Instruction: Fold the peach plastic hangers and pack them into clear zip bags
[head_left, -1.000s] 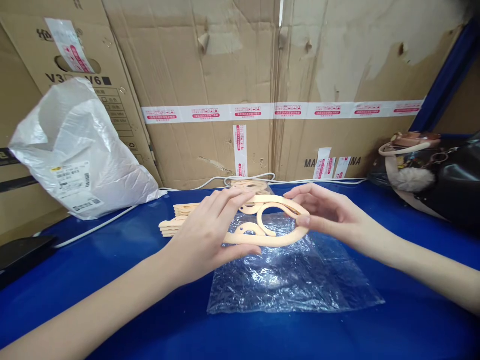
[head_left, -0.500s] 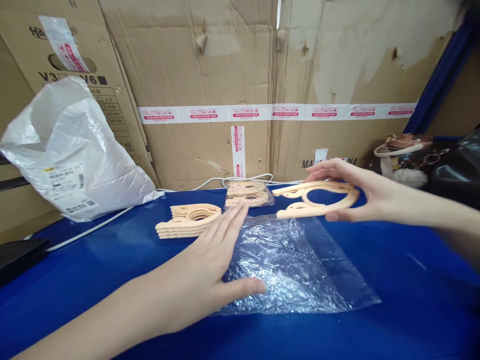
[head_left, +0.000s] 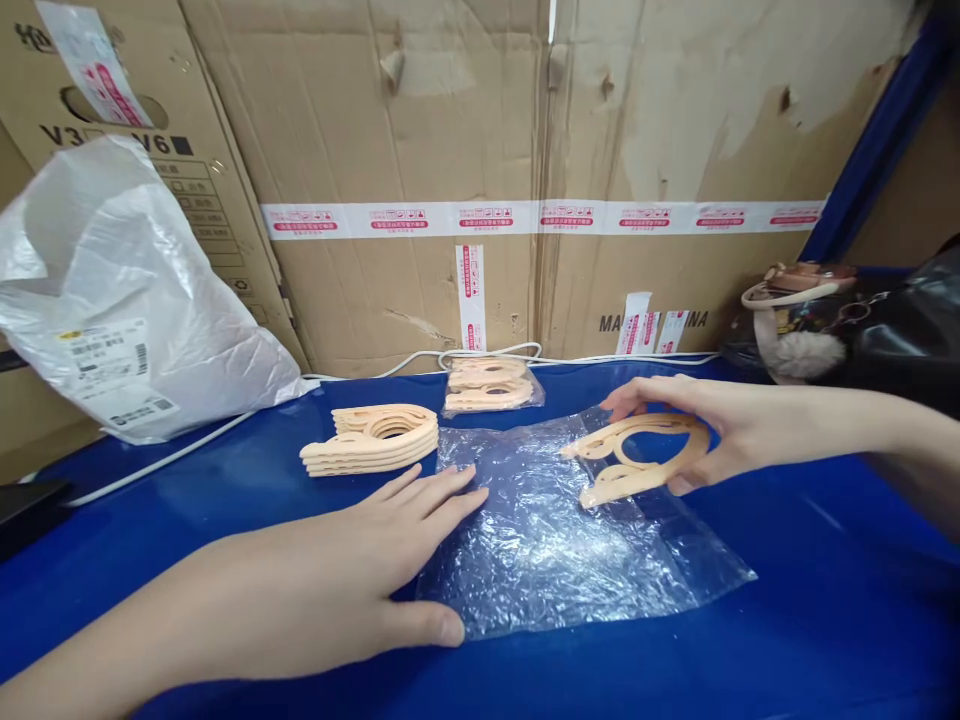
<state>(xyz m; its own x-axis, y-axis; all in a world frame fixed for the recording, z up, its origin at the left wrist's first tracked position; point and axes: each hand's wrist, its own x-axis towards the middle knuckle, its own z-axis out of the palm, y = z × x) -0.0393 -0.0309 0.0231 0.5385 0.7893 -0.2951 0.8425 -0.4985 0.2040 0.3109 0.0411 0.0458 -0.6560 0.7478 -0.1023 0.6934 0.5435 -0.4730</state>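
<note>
My right hand [head_left: 686,425] grips a beige folding clothes hanger [head_left: 645,490] by its rounded end, thumb below and fingers above. The hanger's two arms point left and overlap the right part of a clear plastic bag [head_left: 525,560]; their tips seem to lie under its film. Fingers spread, my left hand [head_left: 375,550] rests at the left edge of the bag and holds nothing. Beyond it, to the left, several matching hangers form a neat stack [head_left: 371,445]. A clear packet of hangers [head_left: 491,387] lies farther back.
Cardboard boxes [head_left: 405,130] stand behind the blue table surface [head_left: 247,520]. On the left leans a white parcel bag [head_left: 127,290]. A white cable [head_left: 420,358] runs along the back. At the far right are a black bag [head_left: 907,340] and a cup with a strap [head_left: 806,290].
My right hand has brought the hanger down and nearer, its tips now over the plastic bag's right part. My left hand has drawn back to the left, toward the bag's edge.
</note>
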